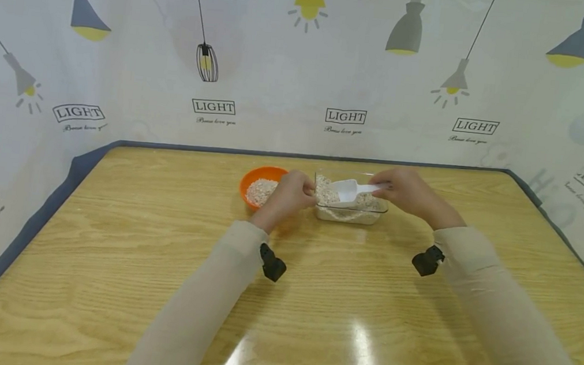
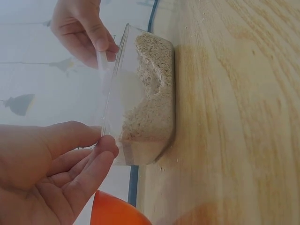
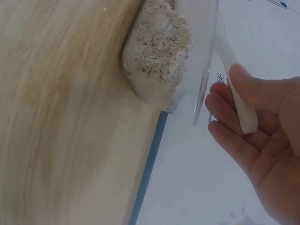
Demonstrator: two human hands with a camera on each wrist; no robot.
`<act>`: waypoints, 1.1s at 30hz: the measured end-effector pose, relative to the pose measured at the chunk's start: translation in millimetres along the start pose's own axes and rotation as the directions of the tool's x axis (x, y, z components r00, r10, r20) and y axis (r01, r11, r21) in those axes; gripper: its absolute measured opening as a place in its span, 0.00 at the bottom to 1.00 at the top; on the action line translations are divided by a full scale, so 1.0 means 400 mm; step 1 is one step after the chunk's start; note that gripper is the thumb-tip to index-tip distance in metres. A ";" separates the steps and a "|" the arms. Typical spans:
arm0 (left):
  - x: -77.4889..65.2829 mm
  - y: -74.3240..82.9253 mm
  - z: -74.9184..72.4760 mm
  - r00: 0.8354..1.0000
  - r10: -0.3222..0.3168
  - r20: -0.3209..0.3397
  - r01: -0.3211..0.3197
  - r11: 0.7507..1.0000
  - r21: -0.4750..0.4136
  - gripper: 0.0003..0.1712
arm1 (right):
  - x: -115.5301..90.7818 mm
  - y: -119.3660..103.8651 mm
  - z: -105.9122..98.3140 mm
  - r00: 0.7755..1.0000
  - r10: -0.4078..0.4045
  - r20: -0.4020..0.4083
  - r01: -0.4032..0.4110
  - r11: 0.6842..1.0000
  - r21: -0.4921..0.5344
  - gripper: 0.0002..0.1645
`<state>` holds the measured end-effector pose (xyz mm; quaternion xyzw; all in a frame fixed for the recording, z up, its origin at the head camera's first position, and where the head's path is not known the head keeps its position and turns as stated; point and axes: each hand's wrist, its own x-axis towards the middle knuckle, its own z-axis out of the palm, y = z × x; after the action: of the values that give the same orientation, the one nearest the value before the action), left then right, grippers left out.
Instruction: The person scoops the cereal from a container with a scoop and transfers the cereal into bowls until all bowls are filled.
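White scoop (image 1: 356, 191) in a clear box (image 1: 357, 210) of flakes (image 1: 325, 192), right hand (image 1: 405, 191) gripping its handle; left hand (image 1: 288, 197) pinches the box, beside an orange bowl (image 1: 245, 187).

orange bowl (image 1: 264, 172), white scoop (image 1: 348, 191), lamp-printed white backdrop (image 1: 281, 71)

This was a screened-off work spot, in what building could not be told: white sheets (image 1: 280, 77) printed with lamps (image 1: 405, 30) and the word LIGHT (image 1: 346, 116) enclosed three sides of a wooden table (image 1: 328, 301).
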<state>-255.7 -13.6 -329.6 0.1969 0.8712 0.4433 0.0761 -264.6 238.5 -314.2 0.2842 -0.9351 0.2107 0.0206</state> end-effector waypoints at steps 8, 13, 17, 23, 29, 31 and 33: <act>0.000 0.002 -0.001 1.000 0.001 -0.002 -0.001 1.000 0.016 0.28 | 0.005 0.001 0.019 1.000 0.008 -0.005 -0.008 1.000 -0.007 0.13; 0.000 0.003 -0.002 1.000 0.010 0.000 -0.010 1.000 0.028 0.27 | 0.008 -0.007 0.027 1.000 0.012 -0.002 -0.012 0.999 -0.033 0.13; -0.002 0.004 -0.001 1.000 0.020 0.000 -0.020 1.000 0.023 0.28 | -0.001 -0.007 0.029 1.000 0.020 -0.011 -0.020 0.999 -0.029 0.15; -0.002 0.002 0.003 1.000 0.014 -0.004 -0.014 1.000 0.005 0.28 | -0.015 0.001 0.035 0.999 0.018 -0.032 -0.017 1.000 0.006 0.15; -0.001 -0.002 0.006 1.000 -0.018 -0.011 0.017 1.000 -0.018 0.29 | -0.024 0.011 0.036 0.998 0.045 -0.038 -0.044 0.998 0.038 0.17; -0.002 -0.004 0.007 1.000 -0.020 -0.016 0.020 1.000 -0.017 0.29 | -0.027 0.011 0.034 0.998 0.051 -0.039 -0.049 0.998 0.048 0.17; -0.003 -0.005 0.007 1.000 -0.018 -0.022 0.018 1.000 -0.015 0.29 | -0.030 0.010 0.033 0.997 0.059 -0.040 -0.057 0.997 0.057 0.18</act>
<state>-254.4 -13.0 -333.0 0.1836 0.8704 0.4512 0.0717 -255.6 242.6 -329.5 0.2531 -0.9360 0.2432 0.0260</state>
